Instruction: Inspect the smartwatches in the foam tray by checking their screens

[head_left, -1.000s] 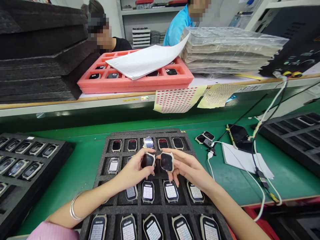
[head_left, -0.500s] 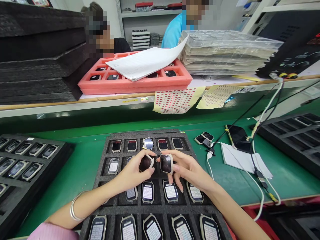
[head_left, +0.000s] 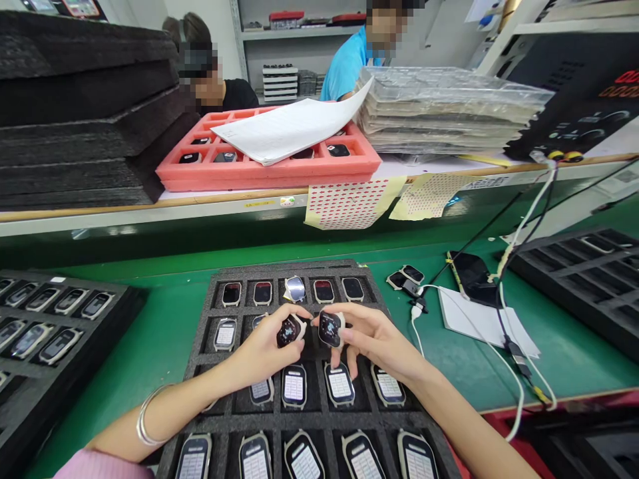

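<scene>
My left hand point(head_left: 277, 336) grips a strapless smartwatch point(head_left: 288, 330) between thumb and fingers; its dark screen shows a lit face. Beside it, my right hand point(head_left: 367, 332) pinches a second smartwatch point(head_left: 328, 328), which also has a lit dial. The two watches are close together but apart, above a black foam tray point(head_left: 202, 332). In the tray's compartments lie several more watch bodies, many with lit white grid screens like the lit watch point(head_left: 294, 384) below my hands. Those in the back row, such as the dark watch point(head_left: 353, 288), have dark or reddish screens. My hands hide some middle compartments.
Another foam tray of watches point(head_left: 34, 336) stands at left; a further tray point(head_left: 589, 273) is at right. Cables point(head_left: 417, 308), two small watches point(head_left: 405, 276), a phone point(head_left: 474, 278) and white paper point(head_left: 486, 322) lie right. A shelf behind holds a pink foam tray point(head_left: 269, 176). Two people sit beyond.
The screens of both held watches were dark and now show lit faces. My hands stay almost in place, and the view has shifted slightly.
</scene>
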`<state>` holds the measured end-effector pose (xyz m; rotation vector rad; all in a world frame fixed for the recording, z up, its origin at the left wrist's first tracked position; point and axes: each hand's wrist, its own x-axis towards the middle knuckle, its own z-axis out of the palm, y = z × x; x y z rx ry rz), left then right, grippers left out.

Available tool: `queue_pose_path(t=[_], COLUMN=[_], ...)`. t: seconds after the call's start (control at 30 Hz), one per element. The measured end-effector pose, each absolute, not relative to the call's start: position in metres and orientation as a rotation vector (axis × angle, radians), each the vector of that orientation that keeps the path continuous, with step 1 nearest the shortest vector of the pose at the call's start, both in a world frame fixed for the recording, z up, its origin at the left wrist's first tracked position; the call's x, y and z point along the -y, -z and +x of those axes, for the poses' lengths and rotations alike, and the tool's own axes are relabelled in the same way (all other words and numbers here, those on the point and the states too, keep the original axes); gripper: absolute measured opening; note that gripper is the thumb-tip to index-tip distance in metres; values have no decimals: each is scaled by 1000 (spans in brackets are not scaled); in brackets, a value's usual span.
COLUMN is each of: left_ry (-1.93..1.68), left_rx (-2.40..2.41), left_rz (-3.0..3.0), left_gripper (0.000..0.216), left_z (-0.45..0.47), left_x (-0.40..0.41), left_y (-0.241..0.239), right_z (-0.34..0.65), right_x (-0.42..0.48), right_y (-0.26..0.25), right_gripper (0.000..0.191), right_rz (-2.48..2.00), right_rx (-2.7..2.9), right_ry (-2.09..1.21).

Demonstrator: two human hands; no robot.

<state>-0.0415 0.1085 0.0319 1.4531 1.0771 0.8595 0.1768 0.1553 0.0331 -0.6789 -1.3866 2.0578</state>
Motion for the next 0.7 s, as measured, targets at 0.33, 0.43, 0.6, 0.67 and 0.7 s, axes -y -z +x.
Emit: queue_pose_path(t=[0.33,0.43,0.6,0.67,0.7], left_ry=[-914,-884,-878,-888,-903], left_rx=[-1128,-1172,-1303,-1330,-1342], left_rz=[1416,1383,1345,1325,1326], left_gripper=[35,32,38,45,47], left_z=[-41,-40,-36,-36,-36], left_x=[-108,-104,-97,-95,-95], left_y=[-30,-29,-23,-16,-12], right_z=[177,179,184,186,187], right_x=[-155,-153,-151,-150,-150], right_y=[-33,-28,-27,-27,-26], right_gripper=[43,43,55,60,61], right_rz=[-637,-588,-574,-552,-541], right_rx=[1330,1282,1226,1213,1214], right_ry=[-2129,-2159,-2234,-2276,-2290])
